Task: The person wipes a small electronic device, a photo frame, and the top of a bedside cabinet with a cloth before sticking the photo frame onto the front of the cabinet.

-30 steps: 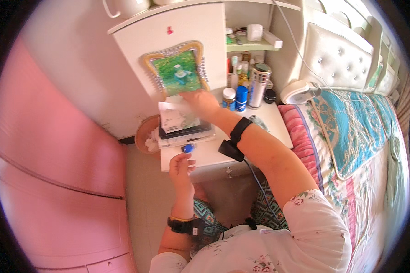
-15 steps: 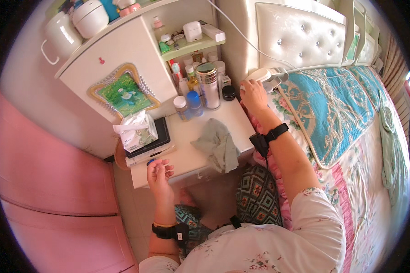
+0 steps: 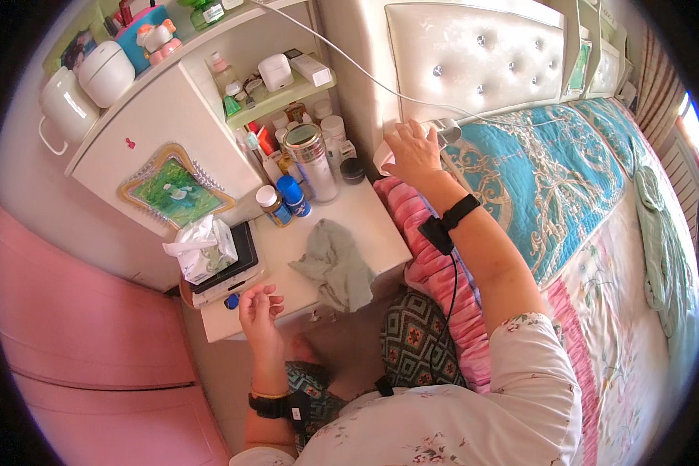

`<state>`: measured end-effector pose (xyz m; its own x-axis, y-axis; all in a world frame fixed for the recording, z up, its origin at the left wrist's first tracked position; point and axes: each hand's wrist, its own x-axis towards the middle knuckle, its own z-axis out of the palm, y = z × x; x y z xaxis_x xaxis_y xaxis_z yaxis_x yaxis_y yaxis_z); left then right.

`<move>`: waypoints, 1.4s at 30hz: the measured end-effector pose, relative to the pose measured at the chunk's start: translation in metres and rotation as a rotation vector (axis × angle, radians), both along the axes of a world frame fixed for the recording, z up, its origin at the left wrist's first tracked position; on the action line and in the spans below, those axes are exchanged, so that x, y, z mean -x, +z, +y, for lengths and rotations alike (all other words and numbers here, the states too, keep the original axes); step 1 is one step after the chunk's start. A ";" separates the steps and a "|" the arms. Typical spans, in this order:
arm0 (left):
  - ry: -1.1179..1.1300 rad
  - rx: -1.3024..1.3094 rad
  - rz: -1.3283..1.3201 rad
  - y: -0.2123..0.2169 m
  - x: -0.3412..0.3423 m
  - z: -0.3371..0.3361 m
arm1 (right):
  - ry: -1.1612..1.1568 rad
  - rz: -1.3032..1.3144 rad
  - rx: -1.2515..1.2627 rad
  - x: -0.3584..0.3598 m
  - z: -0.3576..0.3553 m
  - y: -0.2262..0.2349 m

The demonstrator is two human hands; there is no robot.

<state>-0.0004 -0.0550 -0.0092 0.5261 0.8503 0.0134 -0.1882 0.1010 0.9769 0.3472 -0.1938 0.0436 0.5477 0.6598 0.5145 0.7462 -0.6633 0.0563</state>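
Nearest, the left hand (image 3: 260,311) hovers over the front edge of the white desk (image 3: 365,225), fingers loosely curled and holding nothing. Just beyond lie a crumpled grey-green cloth (image 3: 334,264) and a tissue pack (image 3: 202,248) on a dark tablet (image 3: 237,252). Farther off, the right hand (image 3: 412,151) closes around a white charger plug (image 3: 443,130) at the bed's head, below the padded headboard (image 3: 474,54).

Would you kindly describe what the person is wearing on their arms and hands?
Both hands are bare. The left hand has a black wrist strap beside a thin bangle. The right hand has a black wristband with a cable. Sleeves are white, floral.
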 end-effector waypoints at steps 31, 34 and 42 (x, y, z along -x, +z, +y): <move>-0.062 0.054 -0.016 -0.002 0.010 -0.010 | -0.370 0.557 0.454 -0.033 -0.090 0.005; -0.063 0.062 -0.034 -0.004 0.010 -0.007 | -0.262 0.484 0.468 -0.023 -0.084 0.009; -0.059 0.098 -0.052 -0.007 0.011 -0.010 | -0.400 0.415 0.239 -0.038 -0.115 -0.020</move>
<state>-0.0112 -0.0648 -0.0159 0.5760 0.8165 -0.0396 -0.2297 0.2081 0.9508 0.3855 -0.3091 0.0232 0.8986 0.4332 0.0693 0.4344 -0.9007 -0.0033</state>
